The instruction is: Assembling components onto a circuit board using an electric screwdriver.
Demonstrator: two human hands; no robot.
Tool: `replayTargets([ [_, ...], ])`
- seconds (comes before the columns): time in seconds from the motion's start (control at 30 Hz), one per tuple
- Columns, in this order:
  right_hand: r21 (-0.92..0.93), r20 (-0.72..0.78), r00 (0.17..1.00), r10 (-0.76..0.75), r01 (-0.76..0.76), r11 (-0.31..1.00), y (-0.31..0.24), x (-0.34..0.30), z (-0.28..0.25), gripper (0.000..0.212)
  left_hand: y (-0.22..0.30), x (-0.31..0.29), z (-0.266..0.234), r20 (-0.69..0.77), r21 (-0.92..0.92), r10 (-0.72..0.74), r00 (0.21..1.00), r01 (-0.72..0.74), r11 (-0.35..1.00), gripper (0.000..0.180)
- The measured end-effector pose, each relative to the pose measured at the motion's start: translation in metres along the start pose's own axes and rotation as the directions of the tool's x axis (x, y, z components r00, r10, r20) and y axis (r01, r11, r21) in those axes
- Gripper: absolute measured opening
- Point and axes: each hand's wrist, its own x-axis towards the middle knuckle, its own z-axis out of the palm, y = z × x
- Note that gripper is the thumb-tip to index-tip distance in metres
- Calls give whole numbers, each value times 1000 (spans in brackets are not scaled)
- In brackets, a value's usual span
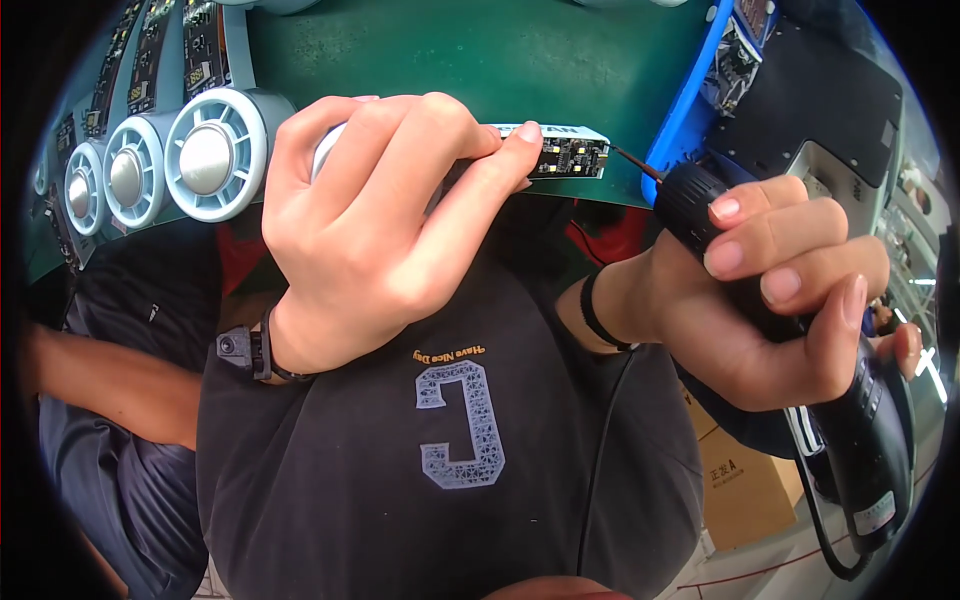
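My left hand [370, 220] is wrapped over a pale handheld fan near the table's front edge, hiding most of it. From under my thumb and fingertip the handle's end sticks out, with a black circuit board [568, 157] showing small parts along it. My right hand [775, 285] grips a black electric screwdriver [868, 440] with a cord at its lower end. Its thin bit [637, 162] points left, the tip right by the handle's end; whether it touches I cannot tell.
Several pale blue fans [208, 158] with bare circuit boards lie in a row at left on the green tabletop [450, 60]. A blue tray [690, 85] stands at the far right. Another person's arm [115, 385] is at left; a cardboard box [745, 490] sits below right.
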Motion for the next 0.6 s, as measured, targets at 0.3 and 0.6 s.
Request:
replayTargets([
  [0.3, -72, 120, 992, 40, -32, 997, 8, -4, -18, 27, -6, -3, 4, -12, 14, 28, 1000, -28, 1000, 33],
  [0.6, -13, 199, 980, 9, -6, 1000, 6, -8, -25, 27, -5, -3, 1, -9, 12, 22, 1000, -22, 1000, 33],
])
